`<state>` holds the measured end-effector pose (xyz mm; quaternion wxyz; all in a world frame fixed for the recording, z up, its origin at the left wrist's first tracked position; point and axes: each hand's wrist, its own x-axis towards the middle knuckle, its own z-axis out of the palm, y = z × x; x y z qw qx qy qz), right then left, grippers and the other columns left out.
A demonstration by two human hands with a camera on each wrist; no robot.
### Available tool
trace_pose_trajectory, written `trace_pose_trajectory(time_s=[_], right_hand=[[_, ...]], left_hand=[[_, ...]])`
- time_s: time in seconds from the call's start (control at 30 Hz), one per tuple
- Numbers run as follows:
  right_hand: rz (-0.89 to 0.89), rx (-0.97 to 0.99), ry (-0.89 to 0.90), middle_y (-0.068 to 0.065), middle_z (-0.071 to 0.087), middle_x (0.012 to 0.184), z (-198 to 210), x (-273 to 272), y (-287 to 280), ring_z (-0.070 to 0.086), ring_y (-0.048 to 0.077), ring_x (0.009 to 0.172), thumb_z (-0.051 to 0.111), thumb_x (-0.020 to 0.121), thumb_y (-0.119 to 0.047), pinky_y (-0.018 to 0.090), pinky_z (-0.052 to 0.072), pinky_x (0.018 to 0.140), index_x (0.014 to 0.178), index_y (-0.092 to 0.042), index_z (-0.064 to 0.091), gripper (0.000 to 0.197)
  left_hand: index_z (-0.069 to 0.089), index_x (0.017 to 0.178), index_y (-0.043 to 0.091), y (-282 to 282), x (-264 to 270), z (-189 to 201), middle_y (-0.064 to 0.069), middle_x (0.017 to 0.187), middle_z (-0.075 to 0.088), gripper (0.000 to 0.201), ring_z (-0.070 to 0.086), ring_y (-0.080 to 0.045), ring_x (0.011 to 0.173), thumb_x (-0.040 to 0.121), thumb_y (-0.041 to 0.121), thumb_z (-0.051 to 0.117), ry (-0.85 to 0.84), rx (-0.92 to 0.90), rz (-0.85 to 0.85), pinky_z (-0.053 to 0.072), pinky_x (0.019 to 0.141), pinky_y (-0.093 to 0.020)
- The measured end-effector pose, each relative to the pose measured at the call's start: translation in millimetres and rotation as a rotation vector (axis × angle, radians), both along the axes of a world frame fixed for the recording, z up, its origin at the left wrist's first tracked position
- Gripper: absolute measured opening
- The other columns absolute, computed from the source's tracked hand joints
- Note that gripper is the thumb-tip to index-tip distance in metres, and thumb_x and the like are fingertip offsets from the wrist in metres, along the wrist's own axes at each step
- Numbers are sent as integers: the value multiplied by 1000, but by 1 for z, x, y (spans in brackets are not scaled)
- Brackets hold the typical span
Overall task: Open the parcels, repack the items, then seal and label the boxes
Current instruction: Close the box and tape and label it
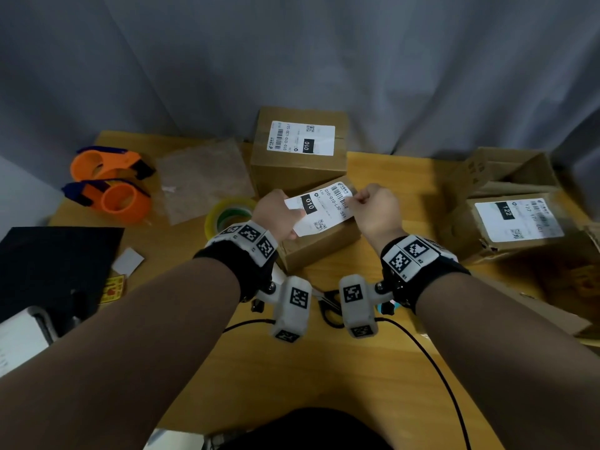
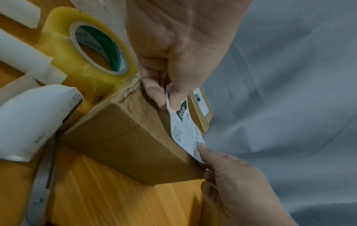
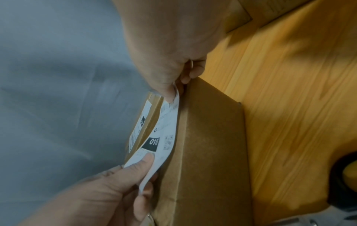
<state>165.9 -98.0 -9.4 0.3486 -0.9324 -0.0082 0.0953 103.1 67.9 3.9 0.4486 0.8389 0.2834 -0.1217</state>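
Both hands point(image 1: 278, 212) pinching label point(image 1: 319, 207) ends.

Dim light, soft blur, warped edges

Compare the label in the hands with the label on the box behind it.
The held label is pinched at its ends by the left hand and right hand, curved above the small box; the rear label lies flat, stuck to the rear box. The held one sits askew, the rear one square. Both are white with a black 010 block.
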Motion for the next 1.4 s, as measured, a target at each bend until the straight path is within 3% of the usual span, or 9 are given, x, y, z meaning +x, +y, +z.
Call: trace_pose_trajectory(time_s=[0.13,0.27,0.37,0.53,0.9,1.07,1.17,1.3,1.4], right_hand=[[-16,-27,-67,10,57,117,1,-4,-4,57,26,103,67,86,-29,38,48,85,112,-12,55,33],[501,-335,-341,12,26,154,6,-16,-4,22,28,143,43,98,-43,41,10,118,148,-11,28,61],[875,-551,-193,3,-5,161,-6,-21,-3,-10,14,147,13,97,-59,38,-16,117,153,-16,-2,72],[759,-629,-101,0,-15,159,-1,-10,-13,-16,11,145,-2,88,-68,40,-20,115,151,-17,-12,82],[838,-615,-76,-3,-19,158,1,-14,-3,-19,11,145,-4,88,-65,41,-20,115,151,-20,-14,78],[792,-607,-92,0,-16,159,-2,-20,2,-19,14,145,-1,88,-69,41,-22,114,151,-16,-11,83],[840,-575,-126,2,-15,160,-4,-25,5,-17,14,146,1,83,-74,41,-19,116,151,-14,-11,93],[902,-606,-126,3,-22,158,-6,-26,7,-21,15,145,23,72,-87,38,-17,117,150,-13,-17,115],[925,-621,-123,3,-26,156,-6,-24,7,-21,15,145,45,65,-87,36,-13,118,149,-13,-21,130]], left_hand=[[56,116,5,0,3,-2,-9,107,67,30,69,-15,67,91,19,61,25,13,-9,53,45,-18],[58,112,4,0,4,-3,-10,106,67,26,69,-18,72,90,18,61,23,-4,-30,52,44,-18],[58,113,4,-1,4,-3,-11,104,66,27,69,-19,76,90,17,61,16,-16,-45,54,46,-20],[56,115,3,0,3,-5,-11,106,66,29,69,-18,74,90,16,62,11,-56,-5,52,46,-19],[57,105,-1,3,2,4,-16,100,68,23,69,-28,87,91,17,61,68,-118,-3,58,80,-40],[53,113,1,4,-1,3,-15,100,68,25,70,-21,76,94,18,57,63,-123,27,60,65,-32],[58,107,-3,6,-1,4,-17,97,69,24,70,-27,84,91,16,59,59,-54,-74,59,77,-42],[56,98,0,13,-1,6,-13,85,66,23,69,-25,74,90,21,61,83,56,-152,60,65,-34],[55,111,4,32,-8,3,-8,101,64,44,63,-26,94,84,38,64,81,367,-267,52,80,-37]])
